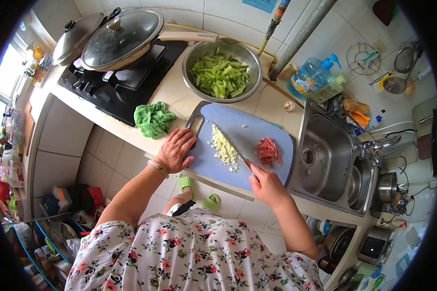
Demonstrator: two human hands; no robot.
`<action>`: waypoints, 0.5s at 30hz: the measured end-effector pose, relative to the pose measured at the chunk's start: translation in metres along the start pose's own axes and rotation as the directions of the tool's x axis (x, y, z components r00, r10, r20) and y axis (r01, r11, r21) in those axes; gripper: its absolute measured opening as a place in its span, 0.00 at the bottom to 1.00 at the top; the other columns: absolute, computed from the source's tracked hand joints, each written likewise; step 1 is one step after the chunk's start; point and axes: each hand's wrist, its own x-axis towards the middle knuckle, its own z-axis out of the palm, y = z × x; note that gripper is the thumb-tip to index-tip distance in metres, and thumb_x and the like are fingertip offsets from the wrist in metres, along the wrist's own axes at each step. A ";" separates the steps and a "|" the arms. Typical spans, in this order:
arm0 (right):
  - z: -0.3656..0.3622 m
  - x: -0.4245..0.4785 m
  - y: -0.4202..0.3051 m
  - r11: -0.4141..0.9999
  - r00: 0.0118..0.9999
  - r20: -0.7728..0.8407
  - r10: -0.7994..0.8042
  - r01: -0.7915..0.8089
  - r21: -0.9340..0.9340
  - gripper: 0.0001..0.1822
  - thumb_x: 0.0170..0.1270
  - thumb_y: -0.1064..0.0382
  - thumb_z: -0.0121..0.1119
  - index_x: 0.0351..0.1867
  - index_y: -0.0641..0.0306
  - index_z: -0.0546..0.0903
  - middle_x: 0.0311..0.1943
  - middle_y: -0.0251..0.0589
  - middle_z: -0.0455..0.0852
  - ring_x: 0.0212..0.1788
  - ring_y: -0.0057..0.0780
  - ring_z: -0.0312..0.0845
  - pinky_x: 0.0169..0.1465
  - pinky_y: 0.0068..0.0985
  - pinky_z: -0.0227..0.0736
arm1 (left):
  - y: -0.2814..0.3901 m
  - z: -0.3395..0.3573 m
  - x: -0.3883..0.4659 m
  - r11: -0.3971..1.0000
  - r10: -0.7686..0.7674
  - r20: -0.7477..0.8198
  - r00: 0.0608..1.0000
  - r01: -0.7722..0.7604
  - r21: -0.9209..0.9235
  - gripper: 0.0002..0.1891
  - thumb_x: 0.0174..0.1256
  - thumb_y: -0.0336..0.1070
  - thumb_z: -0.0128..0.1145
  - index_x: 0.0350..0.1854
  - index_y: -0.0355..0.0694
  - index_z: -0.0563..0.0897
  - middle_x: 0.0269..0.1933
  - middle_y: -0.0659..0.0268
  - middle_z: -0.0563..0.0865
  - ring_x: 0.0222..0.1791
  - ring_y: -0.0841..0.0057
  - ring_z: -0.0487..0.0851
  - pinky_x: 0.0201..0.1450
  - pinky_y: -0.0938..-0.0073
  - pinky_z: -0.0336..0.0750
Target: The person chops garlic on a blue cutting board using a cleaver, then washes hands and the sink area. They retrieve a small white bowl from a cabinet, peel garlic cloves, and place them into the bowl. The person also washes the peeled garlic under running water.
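Note:
A blue cutting board (262, 123) lies on the counter before me. My left hand (174, 150) rests flat, fingers slightly apart, at the board's dark handle end (194, 124). In my right hand (268, 183) is the handle of a kitchen knife (230, 141). Its blade slants across the board, along the right side of a heap of finely chopped garlic (222, 147). Right of the knife sits a small pile of pink sliced meat (268, 151). Behind the board stands a steel bowl (186, 77) of cut green celery (222, 74).
A green cloth (154, 120) lies left of the board, near a gas hob (94, 98) bearing a lidded pan (122, 38). On the right is a steel sink (324, 156). A garlic bulb (289, 106) and a blue pump bottle (307, 78) stand behind it.

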 end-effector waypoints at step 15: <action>0.036 -0.008 0.000 0.975 0.951 -0.219 0.220 -0.214 0.052 0.18 0.66 0.66 0.53 0.57 0.69 0.74 0.26 0.58 0.79 0.27 0.53 0.75 0.32 0.35 0.71 | -0.001 -0.001 0.000 1.000 -0.002 -0.024 1.000 0.002 0.013 0.32 0.60 0.52 0.53 0.62 0.35 0.72 0.63 0.52 0.74 0.69 0.55 0.66 0.73 0.51 0.54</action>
